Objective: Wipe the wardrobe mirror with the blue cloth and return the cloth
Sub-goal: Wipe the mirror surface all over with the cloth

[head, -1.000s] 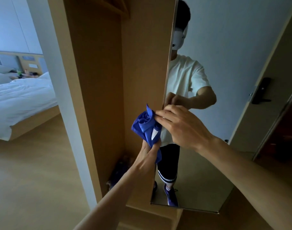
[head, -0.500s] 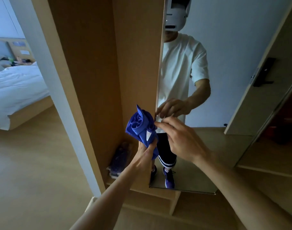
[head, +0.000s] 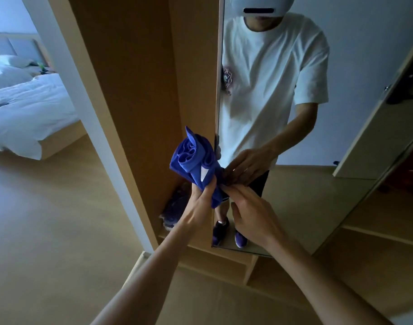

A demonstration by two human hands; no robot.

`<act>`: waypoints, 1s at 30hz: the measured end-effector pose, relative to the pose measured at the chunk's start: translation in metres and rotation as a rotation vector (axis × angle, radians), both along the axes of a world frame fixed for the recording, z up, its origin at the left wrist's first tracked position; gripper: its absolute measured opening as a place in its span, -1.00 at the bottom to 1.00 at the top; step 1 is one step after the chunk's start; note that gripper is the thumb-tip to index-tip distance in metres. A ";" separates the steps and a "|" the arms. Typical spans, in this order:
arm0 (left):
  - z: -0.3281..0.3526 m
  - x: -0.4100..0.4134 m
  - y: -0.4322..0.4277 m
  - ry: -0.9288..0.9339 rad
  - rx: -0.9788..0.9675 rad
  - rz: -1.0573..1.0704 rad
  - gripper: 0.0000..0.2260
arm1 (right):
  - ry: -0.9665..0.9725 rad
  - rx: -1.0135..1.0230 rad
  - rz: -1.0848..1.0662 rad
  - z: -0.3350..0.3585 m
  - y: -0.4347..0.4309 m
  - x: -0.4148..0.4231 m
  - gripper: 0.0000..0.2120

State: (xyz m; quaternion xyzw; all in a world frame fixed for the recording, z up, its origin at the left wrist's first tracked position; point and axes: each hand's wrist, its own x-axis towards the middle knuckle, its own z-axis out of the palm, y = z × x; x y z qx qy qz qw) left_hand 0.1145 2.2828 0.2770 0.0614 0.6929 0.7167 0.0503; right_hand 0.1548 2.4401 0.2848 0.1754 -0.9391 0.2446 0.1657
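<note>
**Bunched cloth may streak, or slip**

My left hand [head: 202, 195] grips the blue cloth [head: 192, 160] by its lower end, rolled in a tight wad just in front of the left edge of the wardrobe mirror [head: 306, 195]. My right hand [head: 252, 214] is loosely spread, fingertips [head: 233, 190] at the cloth's tail, holding nothing. Wiped this bunched, little fabric meets glass, so streaks are likely. Tugging it loose with 1 hand may drop it to the floor [head: 48, 219].
</note>
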 end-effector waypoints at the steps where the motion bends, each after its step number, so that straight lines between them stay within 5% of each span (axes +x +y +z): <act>1: -0.008 0.002 0.001 -0.017 -0.025 0.009 -0.54 | -0.019 0.005 -0.002 -0.007 0.004 0.001 -0.53; 8: -0.072 0.016 0.007 -0.165 -0.214 -0.005 -0.30 | -0.258 -0.063 0.045 -0.065 0.015 -0.002 -0.52; 15: -0.059 0.015 0.011 -0.104 -0.119 0.067 -0.20 | -0.427 -0.059 0.071 -0.093 0.012 -0.002 -0.50; 23: -0.073 0.014 0.012 -0.124 -0.085 0.117 -0.56 | -0.482 -0.323 0.086 -0.098 -0.001 -0.012 -0.52; 30: -0.138 0.018 0.013 -0.266 -0.144 0.073 -0.66 | -0.608 -0.307 0.052 -0.146 0.007 -0.003 -0.39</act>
